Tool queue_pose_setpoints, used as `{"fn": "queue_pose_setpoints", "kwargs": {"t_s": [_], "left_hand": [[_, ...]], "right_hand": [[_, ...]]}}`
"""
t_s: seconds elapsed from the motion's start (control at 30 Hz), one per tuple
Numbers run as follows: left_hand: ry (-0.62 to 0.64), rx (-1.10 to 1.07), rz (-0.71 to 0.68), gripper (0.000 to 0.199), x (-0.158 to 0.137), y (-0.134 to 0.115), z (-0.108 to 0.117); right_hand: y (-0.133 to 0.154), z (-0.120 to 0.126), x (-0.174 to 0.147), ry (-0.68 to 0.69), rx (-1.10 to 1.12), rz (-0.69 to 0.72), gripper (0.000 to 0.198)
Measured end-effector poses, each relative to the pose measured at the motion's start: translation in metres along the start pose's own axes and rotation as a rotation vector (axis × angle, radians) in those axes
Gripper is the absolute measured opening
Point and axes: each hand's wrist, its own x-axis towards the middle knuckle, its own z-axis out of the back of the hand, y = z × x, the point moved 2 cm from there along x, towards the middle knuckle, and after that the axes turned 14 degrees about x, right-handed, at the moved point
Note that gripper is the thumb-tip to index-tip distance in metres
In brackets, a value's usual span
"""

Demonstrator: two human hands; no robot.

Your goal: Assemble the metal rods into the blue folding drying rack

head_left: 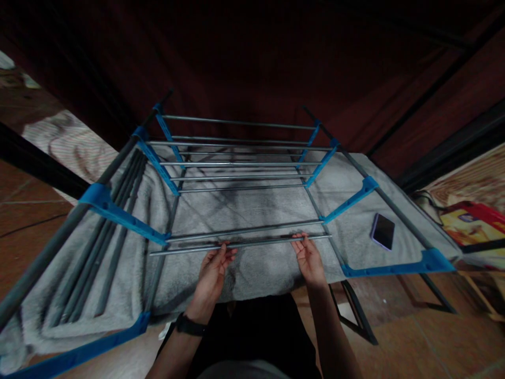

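A thin grey metal rod (256, 243) lies across both my hands, level and nearly parallel to the rack's bars. My left hand (215, 266) pinches it left of its middle, and my right hand (307, 255) grips it nearer its right end. The rod's two ends stick out past the hands. Around them stands a rack frame with blue plastic brackets (118, 213) and grey tubes (398, 210) along its sides. Just beyond the held rod, another rod (244, 230) spans between the left and right brackets. Farther back, several crossbars (236, 164) join the other bracket pairs.
Grey fleecy cloth (244, 208) covers the surface under the rack. Several loose grey tubes (100, 247) lie on it at the left. A phone (382, 231) rests at the right, and a red and yellow box (473, 223) stands beyond it. Dark red material (252, 63) rises behind.
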Motion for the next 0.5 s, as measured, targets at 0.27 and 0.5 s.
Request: {"fn": "queue_pose_setpoints", "kwargs": {"t_s": [0.27,0.5], "left_hand": [[-0.051,-0.015,0.026,0.013,0.001,-0.011,0.012],[-0.093,-0.055,-0.016,0.013,0.003,-0.022,0.025]], "right_hand": [[0.015,-0.002,0.002,-0.064,0.008,0.058,0.026],[0.035,0.009,0.007,-0.143,-0.018,0.130,0.026]]}}
